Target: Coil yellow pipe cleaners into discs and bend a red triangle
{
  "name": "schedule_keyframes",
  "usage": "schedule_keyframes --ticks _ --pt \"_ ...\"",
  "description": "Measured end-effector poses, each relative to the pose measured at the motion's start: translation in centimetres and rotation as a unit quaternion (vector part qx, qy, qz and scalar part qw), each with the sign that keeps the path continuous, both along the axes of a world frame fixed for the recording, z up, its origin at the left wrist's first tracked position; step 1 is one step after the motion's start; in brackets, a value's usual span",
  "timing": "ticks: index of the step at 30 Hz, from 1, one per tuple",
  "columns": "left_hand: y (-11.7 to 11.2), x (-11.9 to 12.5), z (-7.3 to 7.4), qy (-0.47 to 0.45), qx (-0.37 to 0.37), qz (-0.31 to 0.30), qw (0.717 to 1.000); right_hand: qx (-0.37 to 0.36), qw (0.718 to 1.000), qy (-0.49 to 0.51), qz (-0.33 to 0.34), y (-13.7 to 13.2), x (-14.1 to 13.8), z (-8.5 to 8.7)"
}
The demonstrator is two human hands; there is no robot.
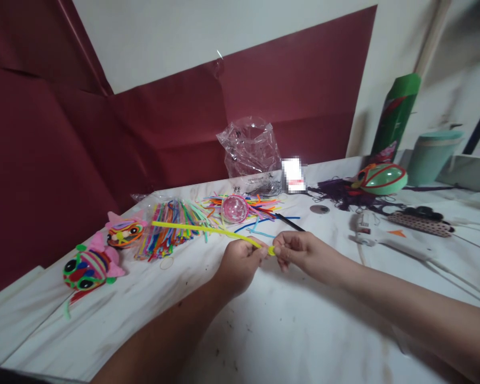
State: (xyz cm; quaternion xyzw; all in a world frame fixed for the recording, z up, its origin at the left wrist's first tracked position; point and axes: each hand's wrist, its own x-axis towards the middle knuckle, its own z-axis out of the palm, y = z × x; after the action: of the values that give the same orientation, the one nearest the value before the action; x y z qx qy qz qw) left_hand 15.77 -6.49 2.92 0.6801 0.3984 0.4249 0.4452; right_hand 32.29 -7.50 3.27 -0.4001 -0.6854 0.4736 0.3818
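Observation:
A yellow pipe cleaner (208,229) stretches out to the left from between my two hands, its near end curled into a small coil. My left hand (240,262) is closed on the stem just beside that coil. Thumb and fingers of my right hand (298,250) pinch the coiled end. Just beyond my hands lies a heap of loose coloured pipe cleaners (260,205), with a clear pinkish plastic dome (234,208) on it. A plastic packet of many-coloured pipe cleaners (172,226) lies to the left, partly behind the yellow one.
Two decorated fish-like crafts (92,264) sit at the left. A clear plastic bag (252,154) stands at the back. On the right are a glue gun (396,242), a dotted case (422,223), purple tassels (340,192), a green balloon-like craft (384,178), a green can (396,117) and a cup (434,157).

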Motion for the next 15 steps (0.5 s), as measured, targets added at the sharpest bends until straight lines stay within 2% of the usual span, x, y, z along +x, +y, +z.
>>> schedule_keyframes --ticks 4,7,11,15 --pt "-0.1 0.1 0.0 0.001 0.004 0.022 1.0 -0.047 0.993 0.106 -0.006 0.0 -0.3 -0.4" --pt "-0.3 0.3 0.0 -0.021 -0.003 0.025 0.999 -0.059 0.989 0.138 -0.007 -0.3 -0.7 -0.6" --pt "-0.5 0.4 0.0 -0.028 -0.005 0.031 0.999 -0.053 0.989 0.135 -0.017 -0.6 -1.1 -0.5" --pt "-0.8 0.4 -0.1 -0.004 0.003 0.042 0.999 -0.005 0.997 0.07 -0.022 -0.5 -0.9 -0.3"
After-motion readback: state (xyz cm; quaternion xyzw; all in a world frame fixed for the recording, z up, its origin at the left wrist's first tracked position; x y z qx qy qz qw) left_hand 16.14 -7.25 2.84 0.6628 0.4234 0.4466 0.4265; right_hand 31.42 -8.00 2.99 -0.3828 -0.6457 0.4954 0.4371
